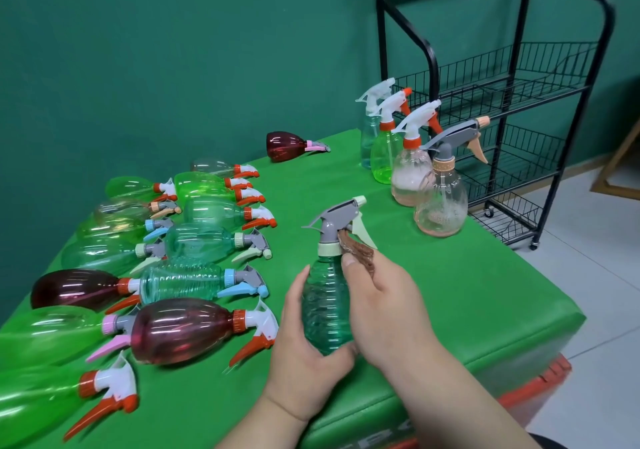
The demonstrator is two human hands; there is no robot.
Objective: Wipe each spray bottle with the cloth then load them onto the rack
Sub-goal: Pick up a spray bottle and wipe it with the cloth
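My left hand [304,351] grips the lower body of an upright teal ribbed spray bottle [325,313] with a grey and cream trigger head. Against the bottle's right side and neck, my right hand [384,310] presses a brown cloth [360,252]. Several spray bottles lie on their sides across the left of the green table [450,292], among them a dark red one [183,330]. A few more stand upright at the table's far right corner, the nearest a clear one with a grey head [441,202]. Beyond that corner stands the black wire rack [519,102], its shelves bare.
A lone dark red bottle [287,145] lies at the table's back edge by the green wall. The rack stands on castors on a pale tiled floor. An orange crate [540,382] shows under the table's right end. A wooden frame [620,164] leans at far right.
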